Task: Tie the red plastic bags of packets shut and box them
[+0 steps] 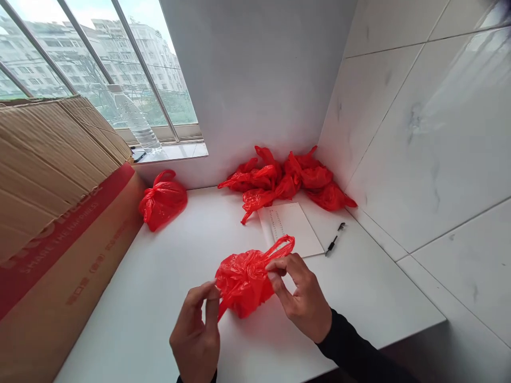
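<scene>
A red plastic bag [243, 282], bunched together at its top, rests on the white table between my hands. My left hand [199, 324] pinches a bit of the bag at its near left side, thumb against forefinger. On the other side, my right hand [297, 290] has thumb and fingertips closed on the base of the bag's right handle, whose loop sticks up past them. What the bag holds is hidden. Just beyond lies an open notebook [301, 229] with printed pages.
Several red plastic bags [287, 178] are heaped against the back wall. Another tied red bag [165, 202] sits near a large cardboard box [80, 239] at left. A black pen [334, 239] lies by the notebook. A water bottle [138, 122] stands on the windowsill.
</scene>
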Tool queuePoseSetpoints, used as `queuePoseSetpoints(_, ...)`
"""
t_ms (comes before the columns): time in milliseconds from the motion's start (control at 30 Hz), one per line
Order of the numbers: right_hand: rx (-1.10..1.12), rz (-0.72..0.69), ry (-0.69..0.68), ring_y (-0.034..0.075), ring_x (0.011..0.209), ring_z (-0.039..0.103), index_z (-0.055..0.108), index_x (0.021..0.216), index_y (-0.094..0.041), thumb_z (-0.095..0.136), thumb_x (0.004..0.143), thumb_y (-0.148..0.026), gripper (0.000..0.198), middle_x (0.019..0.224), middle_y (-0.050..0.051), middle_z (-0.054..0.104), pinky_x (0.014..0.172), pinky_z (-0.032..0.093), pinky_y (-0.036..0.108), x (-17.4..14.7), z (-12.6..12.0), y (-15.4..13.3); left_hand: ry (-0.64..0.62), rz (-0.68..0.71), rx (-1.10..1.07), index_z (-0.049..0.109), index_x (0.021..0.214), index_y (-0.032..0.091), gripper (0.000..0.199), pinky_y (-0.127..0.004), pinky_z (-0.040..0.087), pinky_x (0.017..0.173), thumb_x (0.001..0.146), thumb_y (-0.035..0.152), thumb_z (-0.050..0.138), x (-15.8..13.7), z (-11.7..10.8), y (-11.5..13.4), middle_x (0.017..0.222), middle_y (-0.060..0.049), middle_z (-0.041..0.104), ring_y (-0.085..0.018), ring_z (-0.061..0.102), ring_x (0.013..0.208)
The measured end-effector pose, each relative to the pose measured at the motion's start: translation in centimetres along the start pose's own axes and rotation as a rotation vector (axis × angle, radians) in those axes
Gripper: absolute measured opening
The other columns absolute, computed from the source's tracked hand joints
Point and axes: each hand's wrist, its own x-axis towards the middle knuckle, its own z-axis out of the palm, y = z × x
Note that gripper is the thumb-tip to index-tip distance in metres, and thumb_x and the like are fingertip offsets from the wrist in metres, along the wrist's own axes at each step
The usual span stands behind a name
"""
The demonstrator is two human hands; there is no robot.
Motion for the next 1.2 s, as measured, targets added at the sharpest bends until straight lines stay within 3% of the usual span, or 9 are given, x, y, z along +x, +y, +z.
queuePoseSetpoints(100, 0.069, 0.051, 0.022, 0.020, 0.092, 0.058, 0.058, 0.103, -0.025, 0.048, 0.099, -0.018, 0.013, 0.095, 0.002, 0.062, 0.082, 0.047, 0.035, 0.0, -0.9, -1.0, -0.101, -0.167, 0.004, 0.058, 0.130, 0.029, 0.034, -0.032, 0.054, 0.089, 0.096, 0.031, 0.059, 1.2, 0.0, 1.2, 0.103, -0.002, 0.068, -0.017, 0.066, 0.094)
queuePoseSetpoints(167, 0.115, 0.081, 0.002, 0.018, 0.091, 0.058, 0.057, 0.104, -0.024, 0.048, 0.099, -0.018, 0.012, 0.095, 0.001, 0.061, 0.081, 0.047, 0.033, 0.0, -1.2, -1.6, -0.317, -0.056, 0.111, 0.059, 0.132, 0.032, 0.040, -0.036, 0.051, 0.096, 0.092, 0.033, 0.064, 1.7, 0.4, 1.8, 0.120, -0.004, 0.065, -0.022, 0.061, 0.112)
queuePoseSetpoints(267, 0.163, 0.120, 0.006, 0.017, 0.088, 0.058, 0.057, 0.102, -0.024, 0.049, 0.100, -0.022, 0.008, 0.094, 0.000, 0.060, 0.081, 0.047, 0.032, 0.0, -1.6, -1.9, -0.499, 0.072, 0.131, 0.068, 0.111, 0.029, 0.020, -0.034, 0.053, 0.089, 0.092, 0.029, 0.062, 2.2, 1.1, 2.0, 0.107, -0.003, 0.069, -0.021, 0.062, 0.105)
queuePoseSetpoints(533, 0.135, 0.277, 0.216, 0.021, 0.104, 0.056, 0.057, 0.107, -0.026, 0.046, 0.101, -0.035, 0.015, 0.109, 0.002, 0.060, 0.092, 0.045, 0.038, 0.2, -4.1, -0.1, -0.245, -0.388, 0.067, 0.069, 0.106, 0.026, 0.029, -0.029, 0.051, 0.085, 0.089, 0.049, 0.064, 2.9, -1.1, 1.8, 0.105, -0.002, 0.072, -0.020, 0.065, 0.095)
queuePoseSetpoints(700, -0.039, 0.135, 0.039, 0.024, 0.120, 0.047, 0.048, 0.135, -0.032, 0.063, 0.092, -0.032, 0.044, 0.123, 0.003, 0.056, 0.105, 0.038, 0.043, -0.1, -2.9, -0.9, -0.325, -0.370, -0.060, 0.069, 0.108, 0.024, 0.029, -0.029, 0.053, 0.077, 0.092, 0.047, 0.062, 2.1, -0.5, 2.7, 0.107, -0.004, 0.072, -0.021, 0.066, 0.097)
queuePoseSetpoints(800, -0.097, 0.136, -0.035, 0.021, 0.099, 0.054, 0.064, 0.110, -0.029, 0.060, 0.094, -0.027, 0.017, 0.099, 0.000, 0.063, 0.092, 0.044, 0.039, 0.3, -3.1, -1.1, -0.289, -0.403, -0.054, 0.069, 0.107, 0.023, 0.032, -0.030, 0.052, 0.080, 0.090, 0.049, 0.064, 2.0, -0.6, 2.3, 0.107, -0.004, 0.072, -0.023, 0.065, 0.100)
queuePoseSetpoints(933, 0.017, 0.273, 0.101, 0.019, 0.090, 0.056, 0.062, 0.098, -0.026, 0.055, 0.099, -0.031, 0.008, 0.094, -0.001, 0.063, 0.083, 0.045, 0.036, 0.6, -4.7, -0.6, -0.142, -0.502, -0.008, 0.068, 0.109, 0.024, 0.039, -0.032, 0.052, 0.081, 0.086, 0.055, 0.066, 2.2, -1.3, 1.9, 0.107, -0.004, 0.071, -0.022, 0.065, 0.096)
queuePoseSetpoints(1100, 0.108, 0.284, 0.092, 0.018, 0.097, 0.057, 0.057, 0.102, -0.026, 0.053, 0.100, -0.035, 0.010, 0.099, -0.001, 0.061, 0.087, 0.045, 0.035, 0.4, -5.3, -0.7, -0.109, -0.258, 0.019, 0.052, 0.136, 0.035, 0.055, -0.040, 0.043, 0.105, 0.085, 0.047, 0.070, 2.1, -0.2, 4.0, 0.138, -0.003, 0.057, -0.026, 0.054, 0.124)
queuePoseSetpoints(1200, 0.102, 0.302, 0.064, 0.019, 0.095, 0.058, 0.057, 0.101, -0.026, 0.053, 0.100, -0.035, 0.010, 0.098, 0.000, 0.061, 0.085, 0.046, 0.035, 0.3, -5.1, -1.0, -0.090, -0.236, 0.153, 0.064, 0.113, 0.031, 0.035, -0.036, 0.046, 0.093, 0.083, 0.047, 0.072, 2.5, 0.5, 4.8, 0.115, -0.001, 0.063, -0.023, 0.059, 0.110)
